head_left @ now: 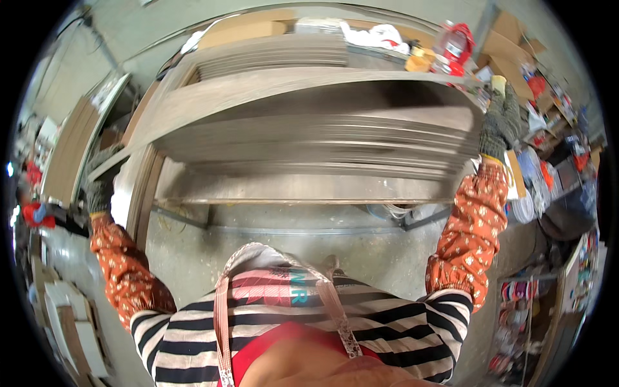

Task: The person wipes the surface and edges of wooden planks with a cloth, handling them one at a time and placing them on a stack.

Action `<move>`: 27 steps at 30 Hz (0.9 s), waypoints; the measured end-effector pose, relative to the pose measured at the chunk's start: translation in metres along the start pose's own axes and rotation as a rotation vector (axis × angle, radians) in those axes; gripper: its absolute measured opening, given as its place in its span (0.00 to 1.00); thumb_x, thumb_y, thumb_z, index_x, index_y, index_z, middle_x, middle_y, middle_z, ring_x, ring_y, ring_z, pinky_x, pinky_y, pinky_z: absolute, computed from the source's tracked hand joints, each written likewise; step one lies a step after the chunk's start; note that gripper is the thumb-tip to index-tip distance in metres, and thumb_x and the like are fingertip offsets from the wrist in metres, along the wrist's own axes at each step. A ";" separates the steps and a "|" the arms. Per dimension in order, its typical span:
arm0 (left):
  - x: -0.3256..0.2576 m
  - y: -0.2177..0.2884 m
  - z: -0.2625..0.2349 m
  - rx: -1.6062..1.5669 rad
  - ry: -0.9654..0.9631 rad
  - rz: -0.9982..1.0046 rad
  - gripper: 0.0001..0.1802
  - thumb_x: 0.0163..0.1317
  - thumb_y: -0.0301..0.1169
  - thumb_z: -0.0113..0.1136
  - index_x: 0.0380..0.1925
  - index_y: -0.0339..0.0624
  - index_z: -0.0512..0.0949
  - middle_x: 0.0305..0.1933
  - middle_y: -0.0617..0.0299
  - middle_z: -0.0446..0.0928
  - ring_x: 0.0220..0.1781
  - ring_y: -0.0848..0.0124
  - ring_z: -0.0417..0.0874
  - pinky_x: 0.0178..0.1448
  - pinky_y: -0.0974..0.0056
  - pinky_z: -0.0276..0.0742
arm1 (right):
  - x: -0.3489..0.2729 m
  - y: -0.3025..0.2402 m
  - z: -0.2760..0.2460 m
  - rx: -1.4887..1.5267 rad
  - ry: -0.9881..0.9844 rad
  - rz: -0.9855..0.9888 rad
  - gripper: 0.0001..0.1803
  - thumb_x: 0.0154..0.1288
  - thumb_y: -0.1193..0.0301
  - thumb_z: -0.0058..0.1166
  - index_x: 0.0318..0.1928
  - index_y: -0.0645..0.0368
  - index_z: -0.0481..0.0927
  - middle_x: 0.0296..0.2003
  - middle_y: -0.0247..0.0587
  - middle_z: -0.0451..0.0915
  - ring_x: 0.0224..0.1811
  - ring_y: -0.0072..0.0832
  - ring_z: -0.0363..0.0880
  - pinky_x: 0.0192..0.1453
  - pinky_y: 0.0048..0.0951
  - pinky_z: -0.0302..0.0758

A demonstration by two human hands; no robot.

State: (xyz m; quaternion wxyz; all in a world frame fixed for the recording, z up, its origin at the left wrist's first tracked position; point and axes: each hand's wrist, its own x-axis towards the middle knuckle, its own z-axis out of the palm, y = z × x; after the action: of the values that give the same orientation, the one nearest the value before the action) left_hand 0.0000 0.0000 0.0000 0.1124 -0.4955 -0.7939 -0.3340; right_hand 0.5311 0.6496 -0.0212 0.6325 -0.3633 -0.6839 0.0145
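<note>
A large thin grey-brown board [271,90] is lifted at an angle over a stack of similar boards [309,138]. My left hand [100,184], in a dark knit glove, grips the board's left end. At the right end my right hand [500,122], also in a knit glove, holds the board's edge. Both forearms wear orange flowered sleeve covers. The picture is blurred by motion.
A second pile of boards [271,55] lies behind. Cardboard boxes [506,42] and a red-and-clear bottle [454,45] stand at the back right. Cluttered goods fill the right side [548,161]. Wooden panels lean at the left [64,155]. Below lies concrete floor [387,251].
</note>
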 end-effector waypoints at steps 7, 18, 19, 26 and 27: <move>-0.001 0.007 0.008 -0.363 0.039 -0.159 0.18 0.59 0.25 0.54 0.49 0.27 0.77 0.48 0.49 0.80 0.47 0.61 0.83 0.54 0.61 0.79 | -0.077 -0.196 0.030 0.028 -0.059 -0.548 0.19 0.62 0.69 0.57 0.54 0.60 0.78 0.48 0.46 0.81 0.50 0.38 0.79 0.56 0.39 0.72; 0.017 0.090 0.044 0.645 0.303 -0.161 0.14 0.58 0.28 0.55 0.43 0.38 0.79 0.45 0.53 0.81 0.50 0.59 0.80 0.59 0.58 0.74 | -0.203 -0.536 0.084 0.725 -0.514 -1.103 0.13 0.56 0.68 0.49 0.38 0.62 0.79 0.33 0.49 0.77 0.37 0.41 0.76 0.42 0.48 0.71; 0.016 0.083 0.042 0.354 0.302 -0.083 0.14 0.57 0.28 0.57 0.43 0.37 0.79 0.45 0.53 0.81 0.50 0.59 0.79 0.59 0.58 0.74 | -0.225 -0.554 0.104 0.592 -0.483 -1.036 0.12 0.57 0.68 0.48 0.37 0.60 0.80 0.32 0.47 0.78 0.33 0.40 0.77 0.38 0.47 0.72; -0.001 0.038 0.021 -0.237 0.181 -0.123 0.22 0.52 0.31 0.68 0.47 0.34 0.75 0.45 0.55 0.80 0.51 0.65 0.79 0.57 0.60 0.75 | -0.159 -0.504 0.086 1.096 -0.551 -0.937 0.12 0.57 0.73 0.51 0.43 0.58 0.79 0.36 0.43 0.80 0.33 0.36 0.79 0.35 0.41 0.76; 0.000 0.044 0.018 -0.241 0.150 -0.151 0.24 0.51 0.31 0.70 0.47 0.34 0.74 0.45 0.55 0.80 0.51 0.66 0.79 0.57 0.61 0.76 | -0.137 -0.462 0.076 1.155 -0.530 -0.880 0.18 0.54 0.76 0.56 0.48 0.59 0.77 0.40 0.43 0.79 0.38 0.37 0.79 0.39 0.38 0.77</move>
State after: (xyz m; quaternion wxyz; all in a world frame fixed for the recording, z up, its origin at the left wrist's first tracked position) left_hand 0.0402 0.0242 0.0048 0.0857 -0.4180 -0.7723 -0.4706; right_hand 0.2349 0.2726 0.0679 0.4842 0.3454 -0.7779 0.2029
